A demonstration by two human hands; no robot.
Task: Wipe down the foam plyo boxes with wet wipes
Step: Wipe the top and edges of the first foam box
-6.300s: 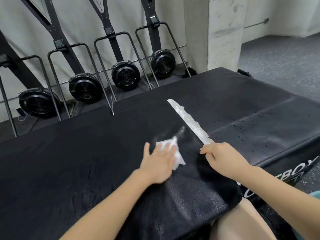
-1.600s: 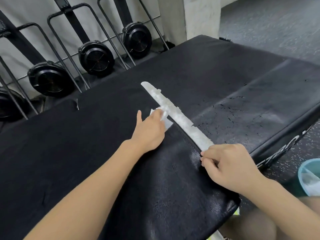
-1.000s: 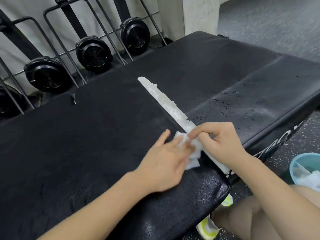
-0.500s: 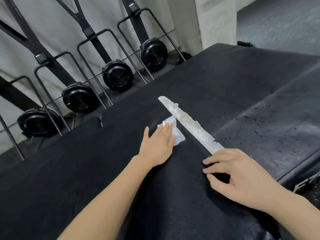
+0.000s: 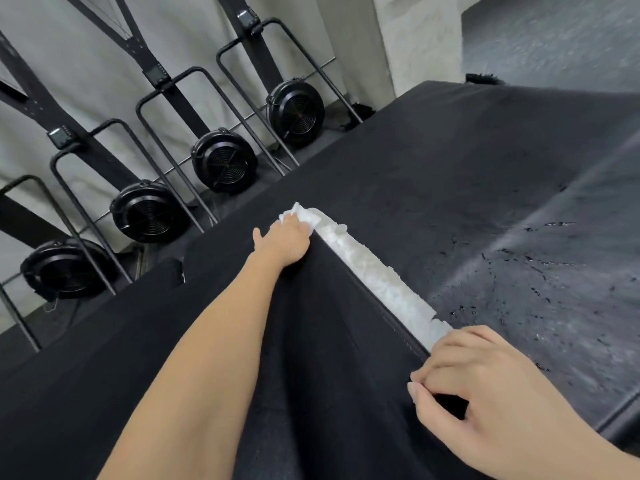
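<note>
Two black foam plyo boxes fill the view, the near one (image 5: pixel 194 348) under my arms and the other one (image 5: pixel 561 258) to the right, its top speckled with wet drops. A white rough strip (image 5: pixel 377 271) runs along the seam between them. My left hand (image 5: pixel 282 244) reaches out and presses a crumpled white wet wipe (image 5: pixel 304 213) onto the near box at the far end of the strip. At the strip's near end, my right hand (image 5: pixel 485 400) has its fingers curled, pinching the edge of the black cover.
Several black fan-wheel machines (image 5: pixel 223 161) with metal frames stand in a row against the grey wall behind the boxes. A concrete pillar (image 5: pixel 415 39) rises at the back right, with grey floor (image 5: pixel 554 39) beyond it.
My left hand has slid the wipe away from me along the strip, from its middle to its far end. My right hand stayed at the near end, its fingers curling tighter on the cover edge.
</note>
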